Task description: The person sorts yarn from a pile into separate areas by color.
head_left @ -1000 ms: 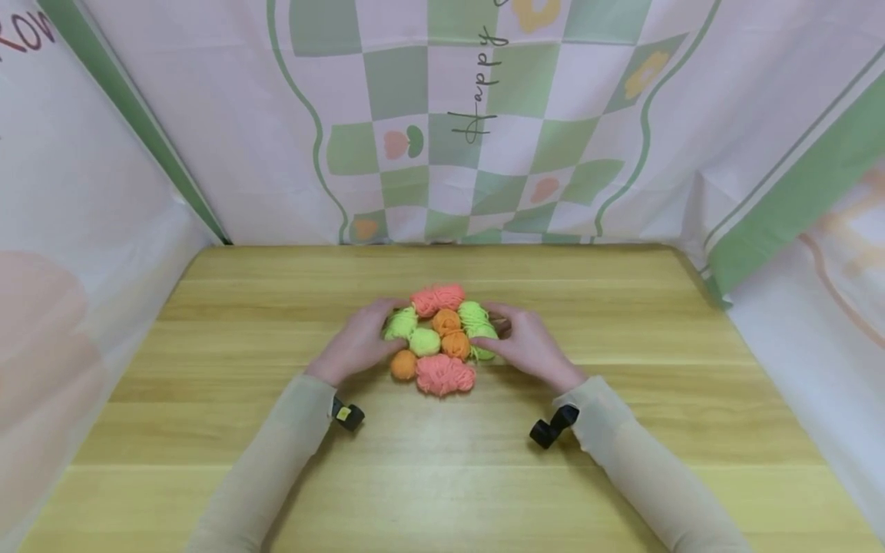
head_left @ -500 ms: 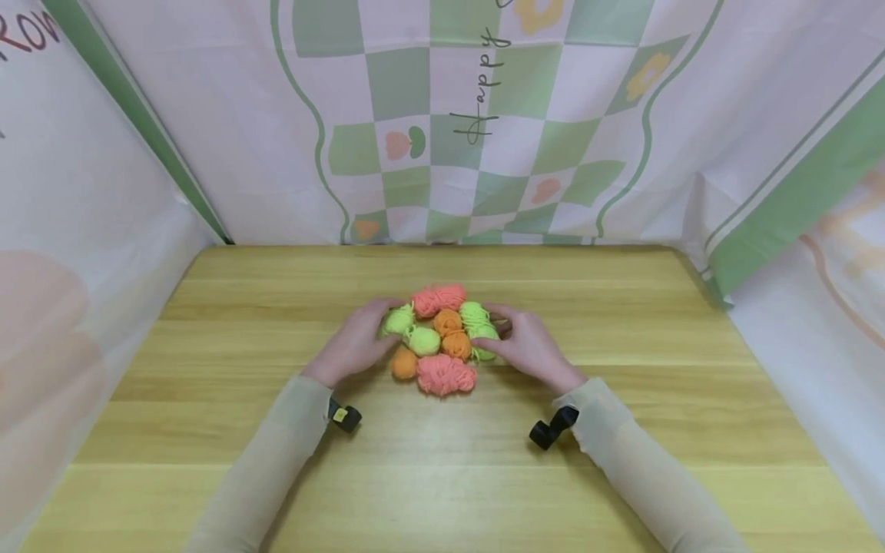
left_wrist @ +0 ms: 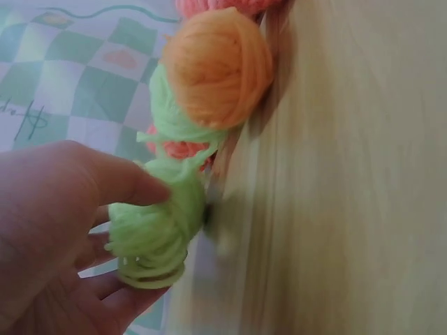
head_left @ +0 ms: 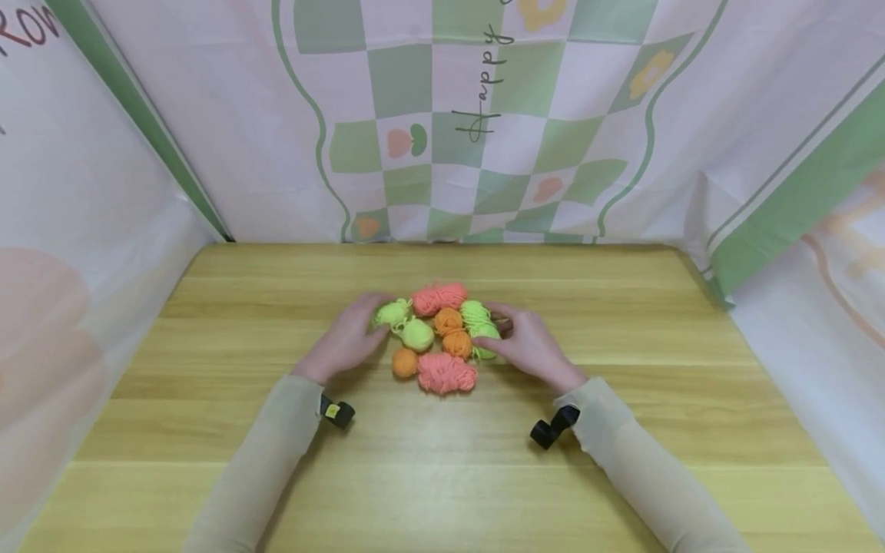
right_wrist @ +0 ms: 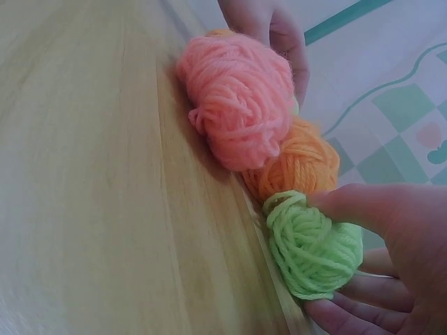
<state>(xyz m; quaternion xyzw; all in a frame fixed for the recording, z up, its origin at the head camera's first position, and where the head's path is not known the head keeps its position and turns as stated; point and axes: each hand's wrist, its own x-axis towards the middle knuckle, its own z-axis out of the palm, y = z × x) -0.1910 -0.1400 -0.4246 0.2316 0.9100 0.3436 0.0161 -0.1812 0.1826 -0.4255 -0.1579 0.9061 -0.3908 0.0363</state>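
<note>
My left hand [head_left: 346, 338] pinches a pale green ball of yarn [left_wrist: 164, 216] between thumb and fingers. In the head view a second pale green yarn ball [head_left: 418, 336] lies beside it, and strands run between the two. My right hand [head_left: 528, 342] grips a bright green bundle of yarn [right_wrist: 314, 248] from its right side, thumb on the near end. Orange yarn [head_left: 452, 334] lies against that bundle. A pink yarn bundle [head_left: 440, 298] sits at the back and another pink bundle [head_left: 447, 373] at the front. Left of the front one is a small orange ball [head_left: 405, 362].
All the yarn is clustered on a wooden table [head_left: 442, 476]. A patterned curtain [head_left: 456, 184] hangs behind the table's back edge, with more cloth at both sides. A small black camera is worn on each wrist.
My left hand has moved a little left and back, drawing the pale green yarn away from the orange yarn. My right hand and the other yarn have hardly moved.
</note>
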